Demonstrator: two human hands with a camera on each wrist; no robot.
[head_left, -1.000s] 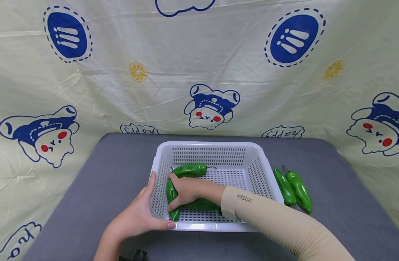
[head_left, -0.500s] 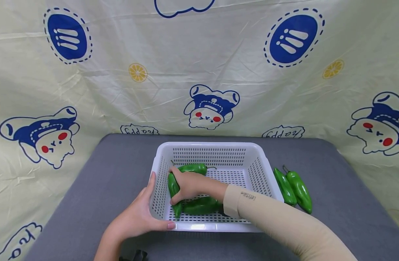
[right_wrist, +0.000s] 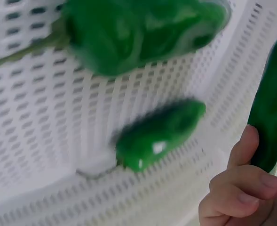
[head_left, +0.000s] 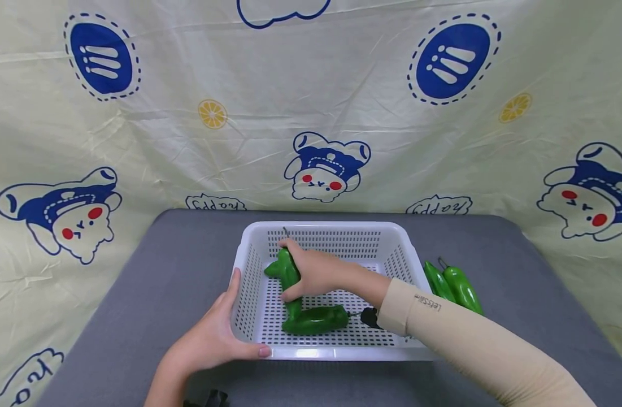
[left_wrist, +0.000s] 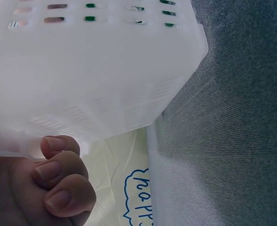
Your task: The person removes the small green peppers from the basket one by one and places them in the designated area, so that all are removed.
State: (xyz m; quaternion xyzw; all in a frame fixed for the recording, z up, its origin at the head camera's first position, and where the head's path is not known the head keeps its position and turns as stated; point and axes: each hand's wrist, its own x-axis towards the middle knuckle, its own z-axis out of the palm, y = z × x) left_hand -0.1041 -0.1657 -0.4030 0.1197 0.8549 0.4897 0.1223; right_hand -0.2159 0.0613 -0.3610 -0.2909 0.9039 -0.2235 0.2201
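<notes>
Fingers and thumb of the right hand [head_left: 318,273] pinch a green pepper [head_left: 289,268] above the white basket [head_left: 336,354]; the right wrist view shows that pepper [right_wrist: 274,103] raised off the mesh. Below it a second pepper [head_left: 317,320] lies along the basket's near side. A third pepper [head_left: 272,269] is partly hidden behind the held one, and in the right wrist view it [right_wrist: 159,136] lies whole on the mesh. At the basket's left near corner, the left hand [head_left: 214,333] grips the rim, its thumb on the near edge; its fingers [left_wrist: 65,176] curl by the outer wall.
Two more green peppers [head_left: 462,289] lie on the grey table [head_left: 188,254] to the right of the basket, partly covered by the right sleeve [head_left: 473,333]. A printed cloth [head_left: 260,85] hangs behind the table. Some small black object [head_left: 216,398] sits at the bottom edge.
The right hand has lifted its pepper off the left side of the basket and moved it right and away from the body. The left hand keeps its grip on the basket.
</notes>
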